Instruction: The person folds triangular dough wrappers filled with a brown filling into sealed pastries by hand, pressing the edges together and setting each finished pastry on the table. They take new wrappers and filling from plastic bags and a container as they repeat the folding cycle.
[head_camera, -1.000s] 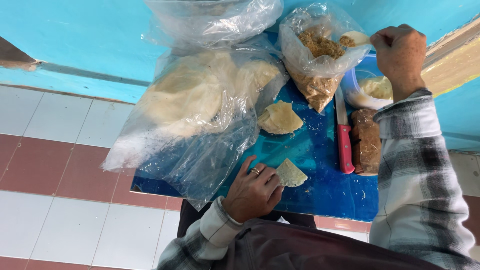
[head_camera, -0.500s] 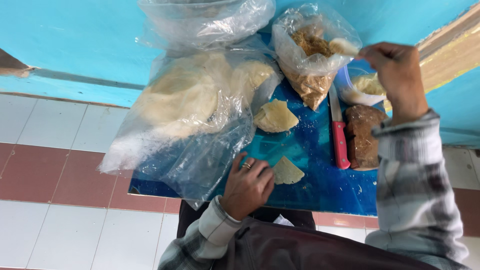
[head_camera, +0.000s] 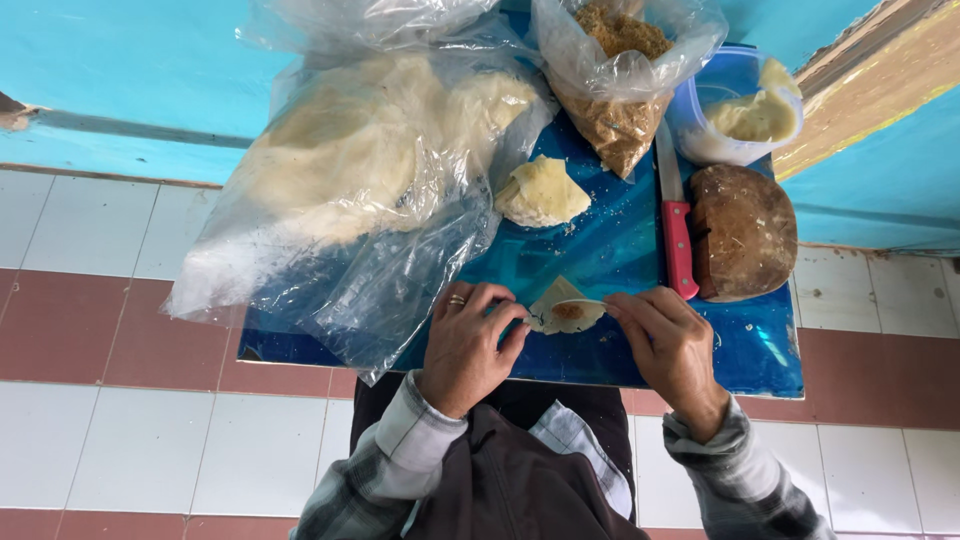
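Together, the left hand (head_camera: 468, 345) and right hand (head_camera: 668, 345) are pinching opposite edges of a small dough wrapper (head_camera: 566, 310) topped with brown filling, lying on the blue desk (head_camera: 600, 250). Beyond are lying a red-handled knife (head_camera: 676, 225), a brown block (head_camera: 745, 232) and a bag of dough (head_camera: 370, 170).

Home food-prep corner, tiled floor (head_camera: 110, 330), knife (head_camera: 677, 215), bagged dough (head_camera: 370, 160)

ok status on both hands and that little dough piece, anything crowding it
Left hand and right hand pinch the small dough piece from either side, brown filling on top. Big plastic bag close on the left, red-handled knife just right.
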